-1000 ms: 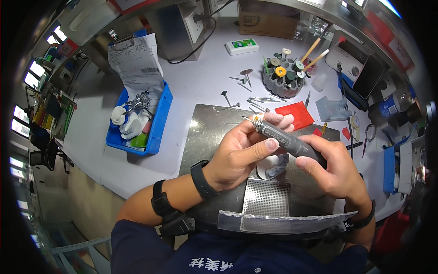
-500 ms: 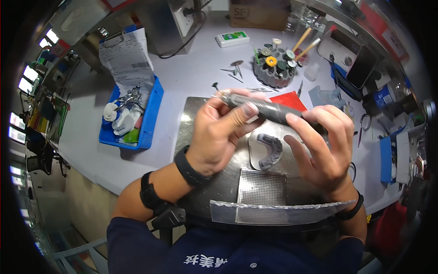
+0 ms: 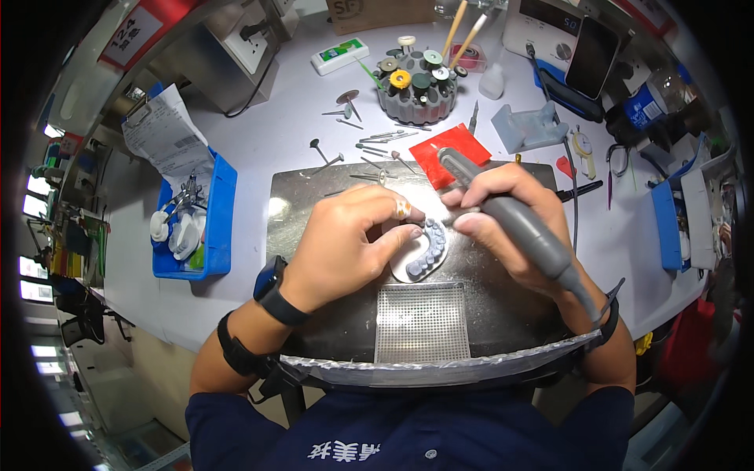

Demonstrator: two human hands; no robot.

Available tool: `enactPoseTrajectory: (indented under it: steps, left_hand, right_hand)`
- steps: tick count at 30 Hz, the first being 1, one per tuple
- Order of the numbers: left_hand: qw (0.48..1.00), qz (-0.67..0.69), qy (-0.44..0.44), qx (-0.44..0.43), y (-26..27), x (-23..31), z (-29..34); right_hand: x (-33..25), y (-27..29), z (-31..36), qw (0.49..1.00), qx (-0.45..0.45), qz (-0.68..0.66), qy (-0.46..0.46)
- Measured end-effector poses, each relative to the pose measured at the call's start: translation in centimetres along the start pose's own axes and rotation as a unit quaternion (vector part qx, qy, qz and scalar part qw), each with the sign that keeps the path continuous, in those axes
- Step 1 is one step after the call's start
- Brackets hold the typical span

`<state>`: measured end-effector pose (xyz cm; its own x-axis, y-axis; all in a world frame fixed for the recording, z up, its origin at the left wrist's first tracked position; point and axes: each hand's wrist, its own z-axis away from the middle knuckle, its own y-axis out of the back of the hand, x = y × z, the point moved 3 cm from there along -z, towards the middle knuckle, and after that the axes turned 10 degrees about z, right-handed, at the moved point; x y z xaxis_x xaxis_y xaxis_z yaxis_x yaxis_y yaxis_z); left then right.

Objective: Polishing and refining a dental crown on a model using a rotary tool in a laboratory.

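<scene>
On the dark metal work plate (image 3: 314, 188) rests a dental model (image 3: 432, 251) with a grey tooth arch on a pale base. My left hand (image 3: 342, 247) closes thumb and fingers at the model's far left edge; a white-and-yellow wrap covers part of one finger. My right hand (image 3: 510, 224) holds a grey rotary handpiece (image 3: 538, 243) that lies across the palm, its narrow end pointing up and to the left. My right fingertips come together just right of the model, but what lies between them is blurred. The handpiece's cord runs back past my right wrist.
A perforated metal grille (image 3: 422, 322) sits in front of the model, near a clear plastic guard (image 3: 440, 369). Behind are loose burs (image 3: 385, 141), a round bur stand (image 3: 416, 102) and a red packet (image 3: 459, 145). A blue bin (image 3: 216, 228) stands left.
My left hand has let go of the handpiece and come down to the dental model. My right hand now holds the handpiece alone, its narrow end swung upward. The view has shifted.
</scene>
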<state>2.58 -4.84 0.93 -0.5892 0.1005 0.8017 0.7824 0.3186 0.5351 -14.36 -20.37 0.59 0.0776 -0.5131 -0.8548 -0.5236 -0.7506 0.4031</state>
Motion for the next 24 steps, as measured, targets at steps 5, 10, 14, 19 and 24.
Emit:
enactPoseTrajectory:
  steps: [5, 10, 14, 19, 24]
  left_hand:
    - [0.995, -0.094, -0.039, 0.022, -0.9, 0.5, -0.4]
    - [0.988, -0.132, -0.074, 0.005, -1.2, 0.4, -0.7]
    - [0.983, -0.148, -0.103, 0.022, -1.4, 0.3, -0.6]
    - [0.976, -0.183, -0.110, 0.046, -1.9, 0.5, -0.2]
    - [0.972, -0.184, -0.137, 0.059, -2.3, 0.7, -0.3]
  right_hand:
    - [0.6, -1.3, 0.2, 0.994, -0.047, 0.074, 0.064]
    - [0.8, -1.6, 0.3, 0.993, -0.058, 0.086, 0.049]
    - [0.6, -1.9, 0.1, 0.994, -0.064, 0.073, 0.046]
    - [0.4, -2.1, 0.1, 0.993, -0.052, 0.090, 0.053]
    - [0.5, -1.6, 0.2, 0.994, -0.057, 0.085, 0.034]
